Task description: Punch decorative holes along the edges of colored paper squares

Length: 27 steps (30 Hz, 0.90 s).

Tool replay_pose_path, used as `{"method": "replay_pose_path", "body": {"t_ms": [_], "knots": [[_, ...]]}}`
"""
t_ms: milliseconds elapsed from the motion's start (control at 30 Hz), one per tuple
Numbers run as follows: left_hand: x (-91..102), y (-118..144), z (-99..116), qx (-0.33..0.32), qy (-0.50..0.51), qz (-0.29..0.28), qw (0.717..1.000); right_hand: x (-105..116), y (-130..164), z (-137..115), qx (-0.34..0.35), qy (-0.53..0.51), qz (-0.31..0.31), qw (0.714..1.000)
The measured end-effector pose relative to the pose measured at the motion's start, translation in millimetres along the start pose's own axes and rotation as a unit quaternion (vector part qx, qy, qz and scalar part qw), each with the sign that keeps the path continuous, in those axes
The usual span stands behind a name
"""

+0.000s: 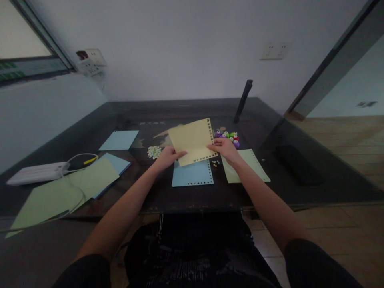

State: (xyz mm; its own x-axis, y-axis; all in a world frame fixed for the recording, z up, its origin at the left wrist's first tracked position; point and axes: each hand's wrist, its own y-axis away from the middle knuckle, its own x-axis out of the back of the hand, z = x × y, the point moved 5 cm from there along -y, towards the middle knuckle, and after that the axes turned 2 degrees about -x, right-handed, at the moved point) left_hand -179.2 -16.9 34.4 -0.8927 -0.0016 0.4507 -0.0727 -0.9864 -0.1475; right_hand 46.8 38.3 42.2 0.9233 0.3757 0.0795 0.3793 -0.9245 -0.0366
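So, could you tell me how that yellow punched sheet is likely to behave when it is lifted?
The yellow sheet looks thin, so it is probably light and floppy; the left hand and right hand pinch opposite edges, which keeps it flat. Its punched border may tear easily. On the glass table it would likely slide.

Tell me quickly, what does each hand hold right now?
Left hand: closed on the lower left edge of the yellow paper sheet with punched border holes.
Right hand: closed on the same sheet's right edge.
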Motion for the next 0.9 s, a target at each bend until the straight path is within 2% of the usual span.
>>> {"method": "replay_pose_path", "body": {"t_ms": [300,533,733,900], "knots": [[-0.7,1.0,4.6,-0.031,-0.045,-0.042,0.998,1.3,1.8,-5.5,0.04,0.016,0.018,0.999],[-4.6,2.8,8.2,-0.024,-0.006,-0.062,0.998,3.1,-0.5,-3.2,0.053,0.039,0.025,0.998],[-6.0,4.0,8.7,0.0,0.072,-0.033,0.997,5.6,-3.6,-1.5,0.079,0.091,0.031,0.992],[-5.0,2.4,5.1,0.007,0.079,-0.026,0.997,6.8,-4.2,-1.3,0.08,0.112,0.044,0.989]]}}
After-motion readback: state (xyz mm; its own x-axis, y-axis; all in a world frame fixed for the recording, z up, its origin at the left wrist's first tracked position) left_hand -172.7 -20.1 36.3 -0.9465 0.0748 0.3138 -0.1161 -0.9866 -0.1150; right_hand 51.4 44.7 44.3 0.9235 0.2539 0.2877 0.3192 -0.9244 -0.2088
